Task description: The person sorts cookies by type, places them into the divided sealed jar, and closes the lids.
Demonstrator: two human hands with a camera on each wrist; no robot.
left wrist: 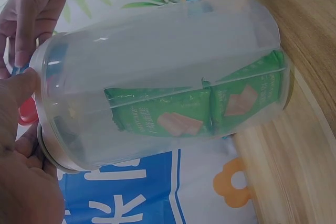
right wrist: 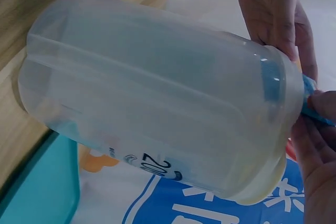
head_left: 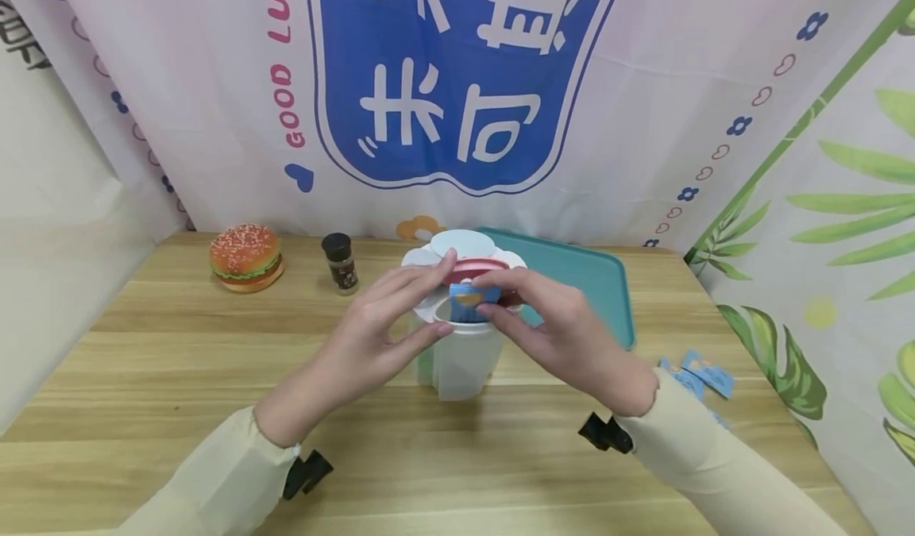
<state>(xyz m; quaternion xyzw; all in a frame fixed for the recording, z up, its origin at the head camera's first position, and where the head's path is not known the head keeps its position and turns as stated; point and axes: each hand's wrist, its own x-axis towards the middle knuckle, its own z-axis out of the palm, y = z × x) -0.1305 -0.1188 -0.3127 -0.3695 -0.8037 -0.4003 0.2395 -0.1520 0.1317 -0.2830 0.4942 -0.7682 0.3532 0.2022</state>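
Observation:
A tall translucent storage container [head_left: 461, 365] stands upright on the table, its white lid [head_left: 463, 242] flipped up on one side and a red flap [head_left: 475, 266] raised. My left hand [head_left: 382, 321] holds the container's top rim, thumb at the front and fingers farther back. Between thumb and fingers, my right hand [head_left: 554, 318] pinches a small blue packet [head_left: 468, 302] at the opening. Part of that packet shows through the wall in the right wrist view. Green snack packets [left wrist: 163, 111] sit inside another section, seen in the left wrist view.
Several blue packets [head_left: 704, 373] lie on the right of the wooden table [head_left: 214, 377]. Behind the container is a teal tray [head_left: 593, 282]. A toy burger [head_left: 246, 258] and a black-capped seasoning jar [head_left: 341, 264] stand at the back left. A printed cloth [head_left: 608, 139] hangs behind.

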